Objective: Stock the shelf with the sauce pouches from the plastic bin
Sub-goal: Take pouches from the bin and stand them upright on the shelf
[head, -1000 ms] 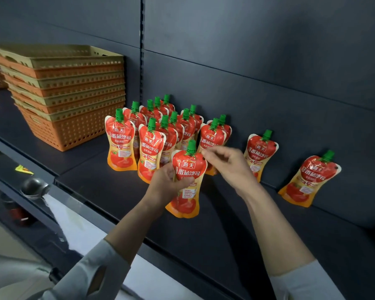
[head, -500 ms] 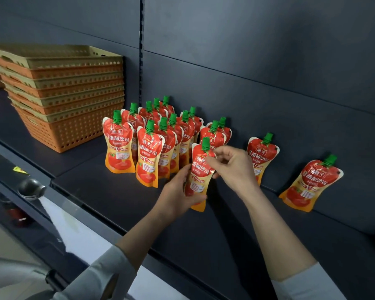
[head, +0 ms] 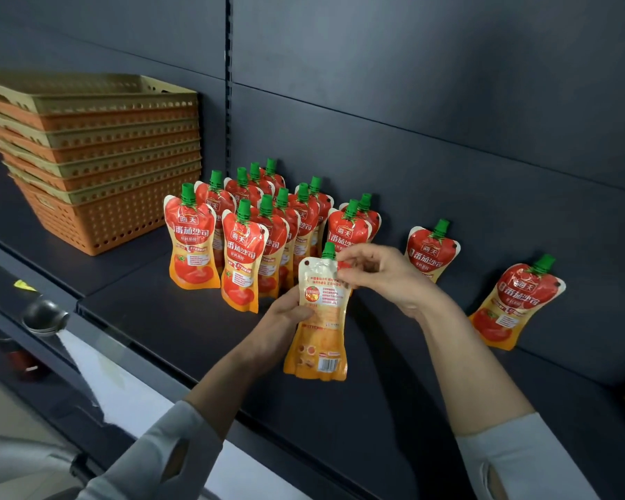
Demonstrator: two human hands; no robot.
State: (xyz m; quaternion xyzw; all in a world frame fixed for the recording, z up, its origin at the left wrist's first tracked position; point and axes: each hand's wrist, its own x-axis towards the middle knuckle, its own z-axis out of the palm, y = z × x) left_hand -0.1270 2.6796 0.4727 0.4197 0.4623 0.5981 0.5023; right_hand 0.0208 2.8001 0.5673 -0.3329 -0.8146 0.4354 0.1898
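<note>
A sauce pouch (head: 320, 330) with a green cap hangs above the dark shelf (head: 181, 319), its orange back with the barcode turned toward me. My left hand (head: 285, 315) grips its left edge at mid-height. My right hand (head: 379, 272) pinches its upper right corner just below the cap. Behind it, several red pouches (head: 239, 261) stand upright in rows. Two more pouches (head: 432, 252) (head: 513, 304) lean against the back panel to the right.
A stack of orange and tan perforated baskets (head: 98, 153) sits on the shelf at the left. A dark vertical back panel (head: 412, 102) rises behind the pouches. A round dark knob (head: 44, 315) sticks out below the shelf's front edge at the left.
The held pouch has turned from its red front to its orange back facing me, and has come forward off the row, lower and nearer to me. Both hands have kept hold of it.
</note>
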